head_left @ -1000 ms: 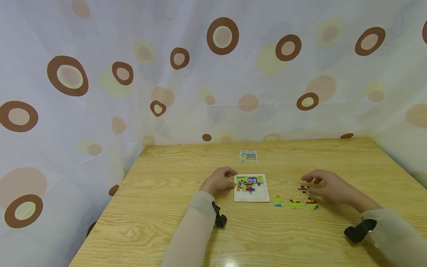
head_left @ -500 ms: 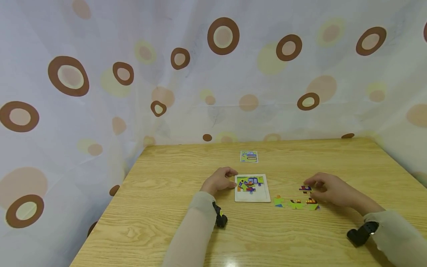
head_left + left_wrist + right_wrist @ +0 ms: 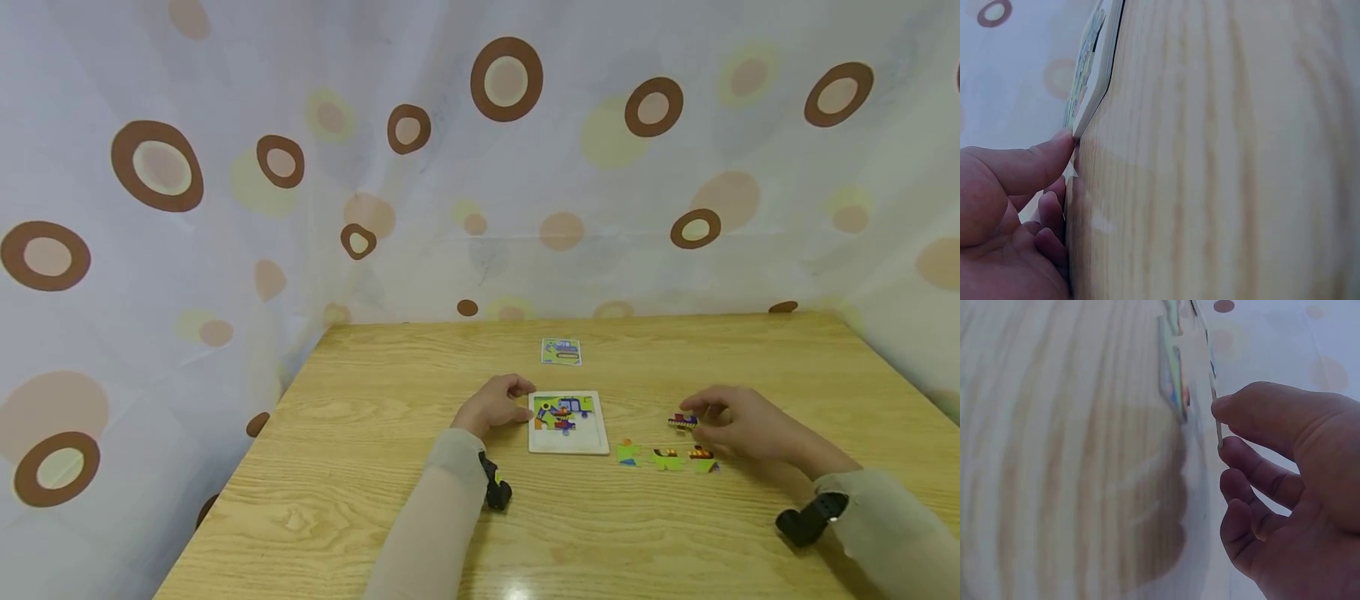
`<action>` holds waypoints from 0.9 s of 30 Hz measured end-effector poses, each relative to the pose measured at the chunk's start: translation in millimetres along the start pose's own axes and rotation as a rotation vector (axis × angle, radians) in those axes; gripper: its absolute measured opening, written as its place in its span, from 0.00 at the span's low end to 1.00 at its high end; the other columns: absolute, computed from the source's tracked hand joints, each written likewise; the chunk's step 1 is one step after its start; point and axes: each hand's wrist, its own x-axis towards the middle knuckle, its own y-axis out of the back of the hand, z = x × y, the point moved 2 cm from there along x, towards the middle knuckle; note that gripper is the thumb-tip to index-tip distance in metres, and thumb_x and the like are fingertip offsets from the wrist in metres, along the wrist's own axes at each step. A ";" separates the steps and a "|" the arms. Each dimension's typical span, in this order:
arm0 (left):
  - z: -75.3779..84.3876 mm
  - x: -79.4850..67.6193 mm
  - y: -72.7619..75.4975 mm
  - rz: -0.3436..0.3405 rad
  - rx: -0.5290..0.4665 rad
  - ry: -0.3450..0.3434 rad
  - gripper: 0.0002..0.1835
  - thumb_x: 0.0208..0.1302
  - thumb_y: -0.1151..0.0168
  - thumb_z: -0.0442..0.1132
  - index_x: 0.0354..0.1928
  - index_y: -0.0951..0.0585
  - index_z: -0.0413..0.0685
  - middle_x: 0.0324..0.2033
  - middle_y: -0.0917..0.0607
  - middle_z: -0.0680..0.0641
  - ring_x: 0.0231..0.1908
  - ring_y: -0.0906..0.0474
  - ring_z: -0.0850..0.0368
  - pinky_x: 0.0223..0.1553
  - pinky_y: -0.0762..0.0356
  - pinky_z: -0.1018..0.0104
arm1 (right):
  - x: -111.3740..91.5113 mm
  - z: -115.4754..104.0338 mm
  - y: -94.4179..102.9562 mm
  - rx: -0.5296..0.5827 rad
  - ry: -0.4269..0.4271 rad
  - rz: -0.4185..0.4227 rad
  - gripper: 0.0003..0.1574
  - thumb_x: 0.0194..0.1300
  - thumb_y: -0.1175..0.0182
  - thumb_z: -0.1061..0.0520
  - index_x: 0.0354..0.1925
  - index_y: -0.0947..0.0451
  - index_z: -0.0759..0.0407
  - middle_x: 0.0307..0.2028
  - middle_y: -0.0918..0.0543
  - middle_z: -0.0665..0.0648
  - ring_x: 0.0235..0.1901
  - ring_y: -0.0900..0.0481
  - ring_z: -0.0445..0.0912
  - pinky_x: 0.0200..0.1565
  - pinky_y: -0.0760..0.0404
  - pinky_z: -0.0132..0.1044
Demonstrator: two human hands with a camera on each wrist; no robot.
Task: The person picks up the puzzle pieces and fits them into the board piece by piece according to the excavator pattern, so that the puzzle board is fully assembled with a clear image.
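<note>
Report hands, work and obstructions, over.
Left hand touching left edge of white square puzzle tray. Right hand pinching dark, yellow-striped flat jigsaw piece above brown wooden table. Tray partly filled; no visible obstacle between piece and tray.

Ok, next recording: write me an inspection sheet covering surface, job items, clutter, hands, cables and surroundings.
Surface: wood-grain table, a light reflection near its front edge.
Job items: puzzle board partly filled, lower area bare; loose pieces to its right; picture card behind it.
Clutter: nothing seen.
Left hand: touches the board's left edge.
Right hand: pinches a puzzle piece between thumb and finger.
Cables: nothing seen.
Surroundings: pale sheeting with brown rings and coloured spots behind the table and at its sides.
</note>
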 end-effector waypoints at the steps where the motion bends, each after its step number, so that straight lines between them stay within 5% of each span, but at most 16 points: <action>1: 0.2 0.0 0.3 0.000 0.001 0.000 0.19 0.62 0.31 0.33 0.55 0.19 0.49 0.52 0.23 0.49 0.54 0.29 0.52 0.60 0.33 0.56 | 1.2 -1.1 0.2 -0.004 0.003 0.009 0.22 0.63 0.31 0.56 0.54 0.20 0.60 0.45 0.20 0.52 0.41 0.25 0.45 0.36 0.22 0.36; 18: 3.0 -4.2 1.2 -0.005 -0.005 -0.010 0.19 0.63 0.32 0.31 0.56 0.20 0.45 0.53 0.23 0.46 0.56 0.30 0.50 0.61 0.33 0.55 | 25.0 -31.6 -15.1 0.027 0.078 0.042 0.22 0.63 0.33 0.62 0.56 0.20 0.58 0.43 0.23 0.50 0.39 0.28 0.44 0.29 0.25 0.34; 27: 3.3 -3.4 1.3 -0.006 -0.005 -0.014 0.19 0.63 0.32 0.32 0.56 0.20 0.46 0.54 0.23 0.46 0.56 0.29 0.50 0.61 0.33 0.55 | 37.9 -45.0 -21.8 0.052 0.079 0.008 0.22 0.63 0.33 0.61 0.56 0.20 0.60 0.45 0.21 0.52 0.43 0.26 0.50 0.35 0.23 0.35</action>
